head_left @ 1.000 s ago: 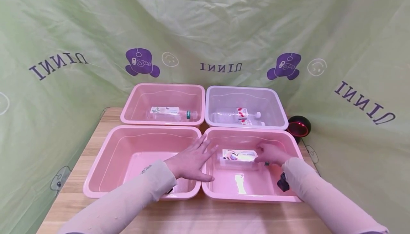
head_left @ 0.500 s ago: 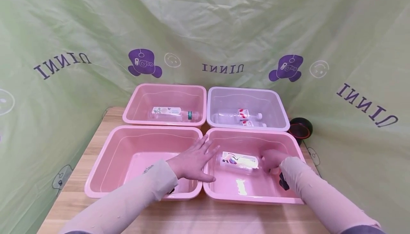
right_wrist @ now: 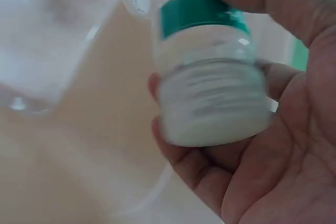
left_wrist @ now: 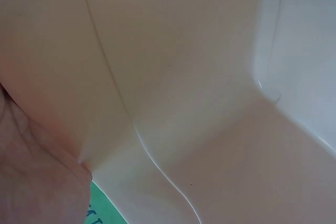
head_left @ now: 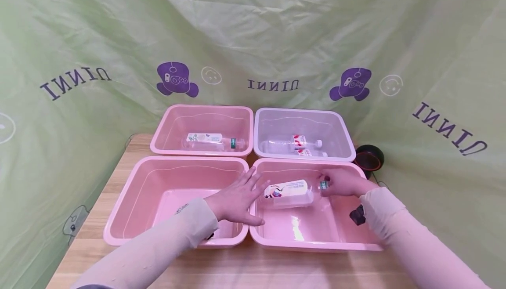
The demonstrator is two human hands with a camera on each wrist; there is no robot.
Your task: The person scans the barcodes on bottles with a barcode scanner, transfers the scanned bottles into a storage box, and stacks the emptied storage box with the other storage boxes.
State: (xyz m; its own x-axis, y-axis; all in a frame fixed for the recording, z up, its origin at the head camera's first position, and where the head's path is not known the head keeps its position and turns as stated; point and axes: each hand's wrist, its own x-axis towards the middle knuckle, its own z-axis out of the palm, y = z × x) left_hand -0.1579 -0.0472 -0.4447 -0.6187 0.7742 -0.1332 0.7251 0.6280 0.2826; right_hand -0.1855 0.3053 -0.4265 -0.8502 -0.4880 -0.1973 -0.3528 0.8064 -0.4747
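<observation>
My right hand [head_left: 343, 182] grips a clear plastic bottle [head_left: 287, 194] by its neck end, inside the front right pink basin [head_left: 316, 246]. The bottle carries a white label with a colourful drawing and slants upward toward the hand. Up close in the right wrist view, fingers and thumb curl round the bottle's whitish ribbed cap [right_wrist: 215, 103] and the green band beside it. My left hand [head_left: 237, 199] rests with spread fingers over the adjoining rims of the two front basins. Part of its palm shows at the left wrist view's edge, beside a basin wall [left_wrist: 173, 66].
Behind stand another pink basin [head_left: 213, 108] with one labelled bottle [head_left: 205, 141] and a pale lilac basin [head_left: 304, 112] with two red-labelled bottles [head_left: 299, 142]. The front left pink basin [head_left: 136, 183] adjoins the held bottle's basin. A round black device [head_left: 369, 158] sits at the right.
The right hand has closed round the bottle's neck end and raised it. The bottle has shifted left and now tilts. The left hand has stayed in place.
</observation>
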